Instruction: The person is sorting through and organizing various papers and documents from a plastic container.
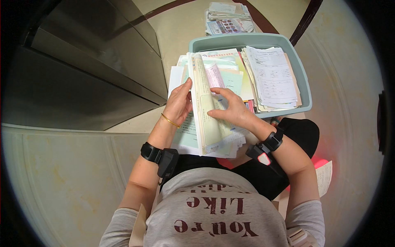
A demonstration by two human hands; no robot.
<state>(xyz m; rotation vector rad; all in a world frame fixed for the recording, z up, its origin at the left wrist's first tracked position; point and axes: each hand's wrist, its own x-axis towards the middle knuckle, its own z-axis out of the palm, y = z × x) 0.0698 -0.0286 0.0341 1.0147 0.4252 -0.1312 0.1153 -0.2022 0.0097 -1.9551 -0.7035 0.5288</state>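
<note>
A folded printed paper booklet (207,120) with a pale yellow-green page stands tilted over my lap. My left hand (180,100) holds its left edge, the thumb near the top of the white outer leaf and the fingers partly hidden behind. At the right edge my right hand (230,106) has its thumb lying on the page and its index finger at the margin; the other fingers are mostly out of sight. Beneath the booklet lie loose printed sheets (185,136), some pale green. A pink printed sheet (215,75) shows curled just behind it.
A blue-green plastic tub (304,83) stands ahead, with a stack of papers (273,77) in its right side. Beyond it another pile of papers (230,14) rests on the floor. A metal cabinet (92,80) is at the left, and a pale wall (342,102) rises at the right.
</note>
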